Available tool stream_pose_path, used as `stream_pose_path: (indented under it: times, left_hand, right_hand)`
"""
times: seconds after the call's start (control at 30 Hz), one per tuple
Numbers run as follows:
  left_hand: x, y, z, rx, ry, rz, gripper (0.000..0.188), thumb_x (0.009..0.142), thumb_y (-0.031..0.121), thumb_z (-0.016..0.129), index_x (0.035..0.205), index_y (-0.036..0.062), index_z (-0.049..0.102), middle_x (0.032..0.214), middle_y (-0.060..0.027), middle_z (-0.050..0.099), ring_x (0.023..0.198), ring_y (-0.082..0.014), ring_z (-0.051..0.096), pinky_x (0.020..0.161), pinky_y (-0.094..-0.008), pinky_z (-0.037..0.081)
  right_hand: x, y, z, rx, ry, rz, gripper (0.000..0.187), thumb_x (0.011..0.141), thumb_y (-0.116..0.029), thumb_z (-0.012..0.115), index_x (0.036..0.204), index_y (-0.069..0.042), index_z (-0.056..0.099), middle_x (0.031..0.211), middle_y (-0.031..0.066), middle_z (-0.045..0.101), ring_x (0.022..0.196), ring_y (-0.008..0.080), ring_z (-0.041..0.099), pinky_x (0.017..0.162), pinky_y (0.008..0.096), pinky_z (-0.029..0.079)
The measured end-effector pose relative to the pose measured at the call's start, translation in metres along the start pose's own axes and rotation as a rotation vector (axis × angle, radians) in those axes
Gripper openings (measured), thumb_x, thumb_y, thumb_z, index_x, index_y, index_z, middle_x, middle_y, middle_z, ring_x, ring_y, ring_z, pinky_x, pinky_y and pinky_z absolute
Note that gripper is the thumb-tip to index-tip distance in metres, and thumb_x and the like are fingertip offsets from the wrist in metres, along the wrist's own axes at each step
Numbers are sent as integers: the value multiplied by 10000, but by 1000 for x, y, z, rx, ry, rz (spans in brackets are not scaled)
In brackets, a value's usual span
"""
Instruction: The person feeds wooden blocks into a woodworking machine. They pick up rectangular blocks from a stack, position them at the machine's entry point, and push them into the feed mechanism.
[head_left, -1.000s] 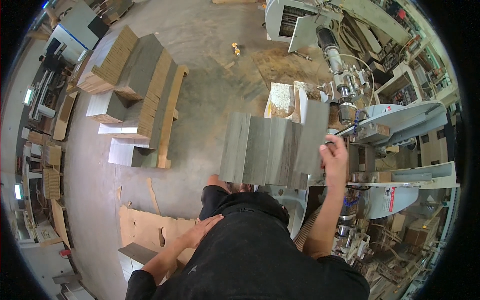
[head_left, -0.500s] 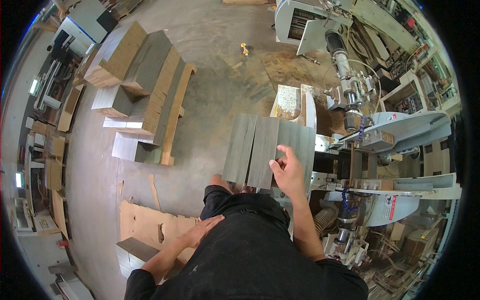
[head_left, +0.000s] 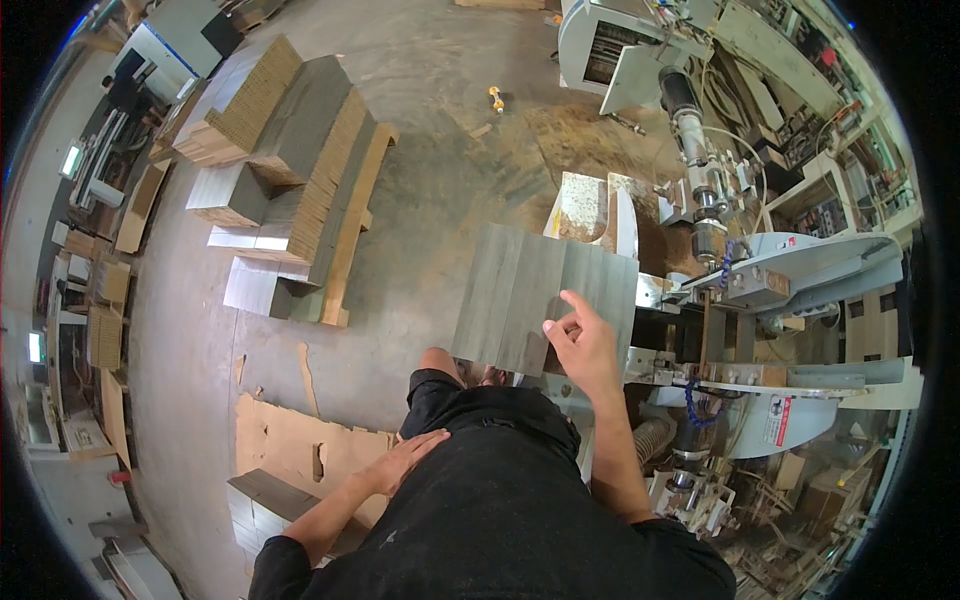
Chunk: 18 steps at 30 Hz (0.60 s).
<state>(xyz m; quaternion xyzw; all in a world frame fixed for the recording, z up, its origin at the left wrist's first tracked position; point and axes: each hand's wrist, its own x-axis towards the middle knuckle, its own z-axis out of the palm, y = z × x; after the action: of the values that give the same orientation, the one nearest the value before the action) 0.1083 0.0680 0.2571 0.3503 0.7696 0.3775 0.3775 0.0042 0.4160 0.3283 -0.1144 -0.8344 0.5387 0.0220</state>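
Observation:
Several grey wood-grain boards [head_left: 510, 290] lie side by side in front of me, their long edges touching. Over their near right part is my right hand [head_left: 588, 350], index finger and thumb apart and the other fingers loosely bent, with nothing held. Whether its fingertips touch the boards I cannot tell. My left hand [head_left: 412, 460] rests flat against my black clothing at the hip, its fingers stretched out and holding nothing.
Right of the boards stands a machine with metal arms and a motor cylinder [head_left: 686, 120]. Stacked boards [head_left: 320, 130] sit on a wooden pallet [head_left: 362, 220] at the left. Torn cardboard [head_left: 285, 435] and more boards [head_left: 270, 495] lie near left. Far left, a person [head_left: 122, 95] is visible.
The gap between the two left boards has closed, so the boards now lie edge to edge. My right hand has shifted slightly right and down; my left hand stays at my hip.

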Motion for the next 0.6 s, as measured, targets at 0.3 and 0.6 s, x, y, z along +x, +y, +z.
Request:
stream_pose_path:
  times: [0.3,0.6]
  left_hand:
    - [0,0,-1,-6,15,48,929,709,120,656,1504,81,178,1528,-178,248,1396,-341,281,1144,-437,244]
    - [-1,-9,4,6,-13,47,846,772,177,626,1496,65,203,1515,-197,268,1369,-368,322,1124,-431,270]
  right_hand:
    - [-4,4,-9,-88,41,17,465,818,-151,692,1240,1,572,771,42,651,564,84,519,561,255,449]
    - [-5,8,-21,-94,132,33,476,808,-235,711,1225,-38,589,813,75,675,580,147,573,588,306,481]
